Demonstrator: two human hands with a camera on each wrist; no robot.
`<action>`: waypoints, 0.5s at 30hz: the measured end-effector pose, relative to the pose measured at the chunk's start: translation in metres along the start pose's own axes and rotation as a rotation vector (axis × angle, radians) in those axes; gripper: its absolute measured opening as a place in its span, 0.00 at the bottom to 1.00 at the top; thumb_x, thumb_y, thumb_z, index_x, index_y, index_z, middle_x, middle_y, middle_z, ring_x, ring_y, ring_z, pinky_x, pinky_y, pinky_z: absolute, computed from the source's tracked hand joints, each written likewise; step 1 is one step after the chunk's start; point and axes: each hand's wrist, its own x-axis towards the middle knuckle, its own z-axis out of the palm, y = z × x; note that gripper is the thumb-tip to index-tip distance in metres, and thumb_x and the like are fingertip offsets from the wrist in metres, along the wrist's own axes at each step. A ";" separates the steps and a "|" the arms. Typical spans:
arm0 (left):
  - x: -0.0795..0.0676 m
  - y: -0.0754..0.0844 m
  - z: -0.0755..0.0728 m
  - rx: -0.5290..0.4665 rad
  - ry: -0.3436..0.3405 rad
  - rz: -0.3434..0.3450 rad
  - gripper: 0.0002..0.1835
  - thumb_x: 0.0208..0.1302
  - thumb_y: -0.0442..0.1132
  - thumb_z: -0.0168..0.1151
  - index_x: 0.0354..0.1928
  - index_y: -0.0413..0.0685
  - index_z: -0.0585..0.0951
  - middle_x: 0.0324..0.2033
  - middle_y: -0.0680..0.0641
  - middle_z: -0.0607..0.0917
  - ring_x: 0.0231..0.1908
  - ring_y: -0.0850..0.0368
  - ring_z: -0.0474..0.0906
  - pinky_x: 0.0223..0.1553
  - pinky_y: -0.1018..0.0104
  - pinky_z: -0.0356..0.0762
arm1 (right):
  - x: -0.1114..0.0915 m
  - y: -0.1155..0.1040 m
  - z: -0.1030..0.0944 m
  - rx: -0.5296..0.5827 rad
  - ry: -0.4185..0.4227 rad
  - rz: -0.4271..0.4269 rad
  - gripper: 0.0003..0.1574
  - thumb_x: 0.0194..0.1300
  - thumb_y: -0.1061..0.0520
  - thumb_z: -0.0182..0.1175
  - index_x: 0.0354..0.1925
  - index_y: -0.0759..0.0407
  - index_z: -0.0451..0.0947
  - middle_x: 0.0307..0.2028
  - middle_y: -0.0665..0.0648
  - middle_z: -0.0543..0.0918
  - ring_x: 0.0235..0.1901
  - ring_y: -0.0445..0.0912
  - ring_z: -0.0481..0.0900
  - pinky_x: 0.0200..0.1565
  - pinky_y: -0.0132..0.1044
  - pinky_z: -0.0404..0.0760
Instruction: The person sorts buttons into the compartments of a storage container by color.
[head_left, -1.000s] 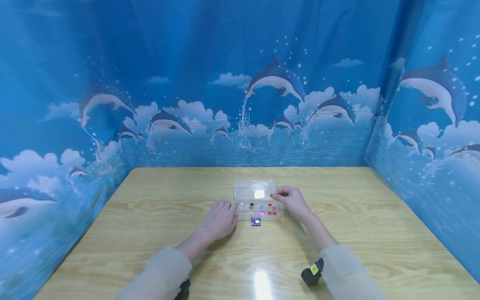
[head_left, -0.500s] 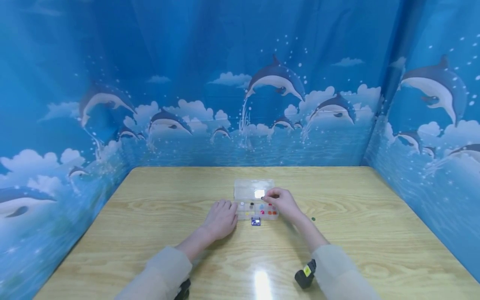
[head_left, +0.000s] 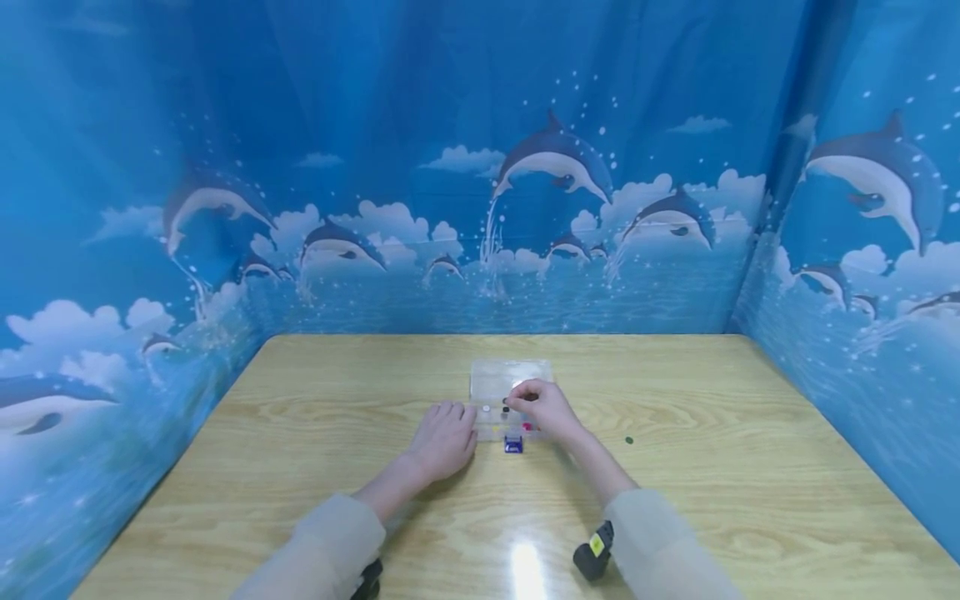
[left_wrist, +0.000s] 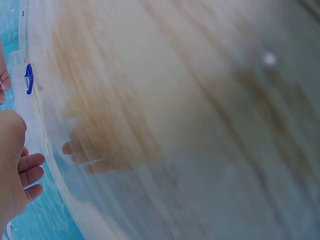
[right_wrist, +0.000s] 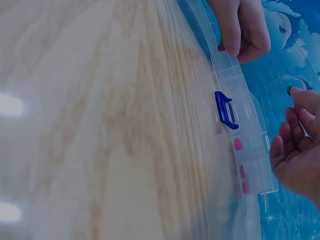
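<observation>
My right hand pinches a small dark green disc between thumb and fingertip, above the shallow clear plastic box. The box's transparent lid lies open toward the back. In the head view, my left hand is at the box's left end, with thumb and curled fingers around that end. A blue latch sits on the front edge. Small pieces lie in separate compartments, including a white piece, a black piece and a pink piece. My right hand hides the right-hand compartments in the head view.
Another small green disc lies on the wooden table, right of my right hand. Behind the table hangs a blue dolphin-print curtain. Black wrist cameras, one of them a right wrist camera, sit at both sleeves.
My right hand has moved left across the box with the pinched disc, from the lid's right edge to its middle. The green disc on the table has come into sight. My left hand stays put.
</observation>
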 end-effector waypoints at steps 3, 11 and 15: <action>0.000 0.000 0.000 0.000 0.002 0.001 0.14 0.65 0.45 0.51 0.46 0.43 0.73 0.34 0.46 0.75 0.39 0.52 0.70 0.44 0.58 0.70 | 0.000 0.001 0.004 0.020 -0.012 0.009 0.03 0.57 0.64 0.62 0.31 0.65 0.79 0.29 0.52 0.79 0.33 0.44 0.75 0.35 0.35 0.75; -0.002 0.001 -0.002 -0.007 -0.002 0.002 0.17 0.65 0.45 0.51 0.50 0.41 0.72 0.38 0.44 0.77 0.42 0.50 0.71 0.47 0.57 0.69 | 0.002 0.001 0.012 -0.006 -0.009 -0.003 0.03 0.58 0.64 0.62 0.31 0.65 0.79 0.28 0.52 0.79 0.32 0.43 0.74 0.35 0.34 0.73; -0.002 0.001 -0.002 -0.012 0.008 0.001 0.16 0.65 0.45 0.51 0.49 0.42 0.73 0.37 0.44 0.76 0.42 0.50 0.71 0.46 0.57 0.69 | 0.004 -0.001 0.015 -0.027 -0.005 -0.018 0.03 0.57 0.64 0.63 0.31 0.65 0.79 0.28 0.52 0.79 0.31 0.43 0.74 0.36 0.35 0.73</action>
